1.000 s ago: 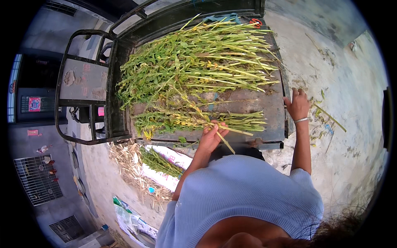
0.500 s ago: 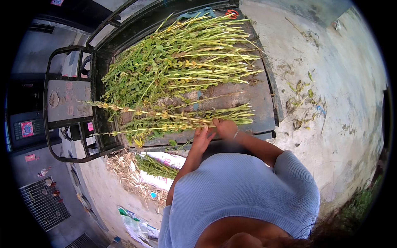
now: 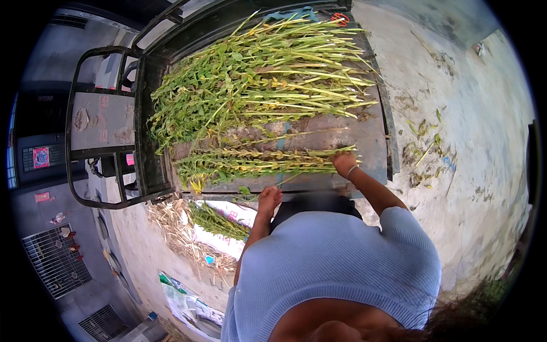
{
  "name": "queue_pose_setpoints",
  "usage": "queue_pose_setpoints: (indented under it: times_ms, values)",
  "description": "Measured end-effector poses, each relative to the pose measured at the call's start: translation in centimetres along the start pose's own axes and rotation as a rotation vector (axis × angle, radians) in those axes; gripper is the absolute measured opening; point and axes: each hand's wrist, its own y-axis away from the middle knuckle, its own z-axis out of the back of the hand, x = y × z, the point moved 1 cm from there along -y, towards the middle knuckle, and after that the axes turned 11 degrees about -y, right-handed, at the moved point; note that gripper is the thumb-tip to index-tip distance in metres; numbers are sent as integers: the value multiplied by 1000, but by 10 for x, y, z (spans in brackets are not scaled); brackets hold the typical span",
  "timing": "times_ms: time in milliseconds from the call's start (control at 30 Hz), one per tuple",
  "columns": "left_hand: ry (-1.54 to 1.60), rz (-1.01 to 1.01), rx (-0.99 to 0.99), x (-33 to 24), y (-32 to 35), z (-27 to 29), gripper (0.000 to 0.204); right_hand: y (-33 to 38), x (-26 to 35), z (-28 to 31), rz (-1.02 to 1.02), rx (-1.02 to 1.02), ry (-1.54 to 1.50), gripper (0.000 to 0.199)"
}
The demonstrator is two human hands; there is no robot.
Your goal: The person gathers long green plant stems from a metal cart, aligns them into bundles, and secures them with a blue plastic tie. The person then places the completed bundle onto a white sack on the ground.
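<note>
A flat cart bed (image 3: pixel 373 142) carries a big heap of green leafy stalks (image 3: pixel 256 80) at its far side. A smaller bundle of green stalks (image 3: pixel 256 162) lies across the near side. My right hand (image 3: pixel 345 164), with a thin bracelet on the wrist, is closed on the cut ends of this bundle at its right. My left hand (image 3: pixel 269 199) rests at the cart's near edge just below the bundle; its fingers are hard to make out. My blue-shirted body fills the lower middle of the picture.
The cart's dark metal frame (image 3: pixel 102 119) stands at the left. Below the bed, a white sack (image 3: pixel 228 228) holds more green stalks beside dry straw (image 3: pixel 171 222). Plant scraps (image 3: pixel 424 142) dot the concrete at right. A red-handled tool (image 3: pixel 339 18) lies at the bed's far end.
My right hand left the cart's right corner, met the left hand at the small bundle, and now holds its right end. My left hand dropped to the near edge.
</note>
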Motion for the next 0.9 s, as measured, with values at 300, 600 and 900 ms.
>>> queue_pose_setpoints:
  times_ms: [300, 600, 900]
  values:
    - [-90, -100, -11, -9, 4, 9, 16, -66, 18, 82, -98, -30, -63, 42]
    - [19, -124, -11, -2, 6, 35, 21, -212, 73, 144, -97, -228, 109, 69]
    - [94, -53, -24, 14, 4, 52, 24, -216, 79, 125, -19, 25, -158, 30]
